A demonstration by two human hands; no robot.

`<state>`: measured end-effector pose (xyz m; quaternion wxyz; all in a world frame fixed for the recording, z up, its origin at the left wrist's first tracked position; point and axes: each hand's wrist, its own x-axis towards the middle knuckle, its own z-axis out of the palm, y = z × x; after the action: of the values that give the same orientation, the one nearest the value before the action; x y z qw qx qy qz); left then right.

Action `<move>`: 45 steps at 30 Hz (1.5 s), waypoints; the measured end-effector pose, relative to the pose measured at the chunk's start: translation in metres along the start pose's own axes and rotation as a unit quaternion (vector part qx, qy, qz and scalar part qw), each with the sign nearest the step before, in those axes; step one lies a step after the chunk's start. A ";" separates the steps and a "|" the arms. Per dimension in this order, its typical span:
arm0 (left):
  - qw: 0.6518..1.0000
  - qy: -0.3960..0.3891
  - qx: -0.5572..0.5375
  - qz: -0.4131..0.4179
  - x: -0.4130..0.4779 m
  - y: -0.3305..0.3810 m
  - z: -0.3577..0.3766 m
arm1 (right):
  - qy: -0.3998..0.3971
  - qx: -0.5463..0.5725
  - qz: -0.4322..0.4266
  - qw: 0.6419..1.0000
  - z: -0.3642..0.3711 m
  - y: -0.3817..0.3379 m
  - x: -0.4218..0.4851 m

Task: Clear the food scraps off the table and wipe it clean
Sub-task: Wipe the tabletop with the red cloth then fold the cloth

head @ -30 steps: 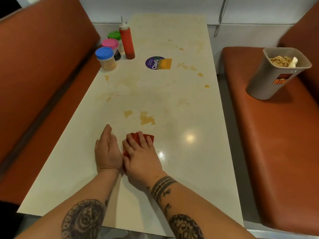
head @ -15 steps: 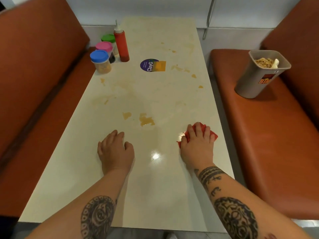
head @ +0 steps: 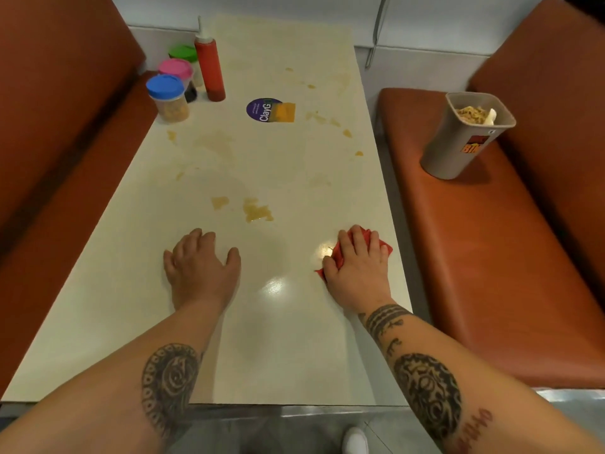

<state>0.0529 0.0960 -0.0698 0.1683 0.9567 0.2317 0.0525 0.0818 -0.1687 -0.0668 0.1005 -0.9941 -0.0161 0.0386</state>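
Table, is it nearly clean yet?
Not yet. Scraps sit in the bin on the bench, and the near end of the table shines. The right hand presses the red cloth by the table's edge. Yellow stains in the middle and farther up are left to wipe.

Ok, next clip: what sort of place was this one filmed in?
Most likely a booth in a casual restaurant or diner. A long pale table has an orange padded bench on each side. A red squeeze sauce bottle and lidded condiment jars stand at its wall end.
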 end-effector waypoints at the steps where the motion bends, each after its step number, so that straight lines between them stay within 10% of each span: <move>1: 1.000 0.003 0.008 0.000 0.000 0.001 0.001 | -0.001 -0.003 0.003 1.000 -0.001 -0.002 0.003; 10: 0.999 0.023 0.044 -0.015 0.003 0.010 0.001 | -0.092 -0.001 -0.225 0.970 -0.020 0.061 -0.001; 27: 0.995 0.047 0.081 -0.023 0.004 0.016 0.005 | -0.038 -0.014 -0.142 0.989 -0.021 0.048 0.129; 35: 0.996 0.045 0.069 -0.025 0.002 0.016 0.004 | -0.097 -0.027 -0.282 0.954 -0.021 0.069 0.082; 45: 0.997 0.027 0.070 -0.024 0.002 0.008 0.005 | -0.073 -0.033 -0.113 0.990 -0.017 0.010 0.153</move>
<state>0.0593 0.0891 -0.0719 0.0959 0.9585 0.2624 0.0578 0.2358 -0.1760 -0.0636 0.0697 -0.9832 -0.1367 0.0986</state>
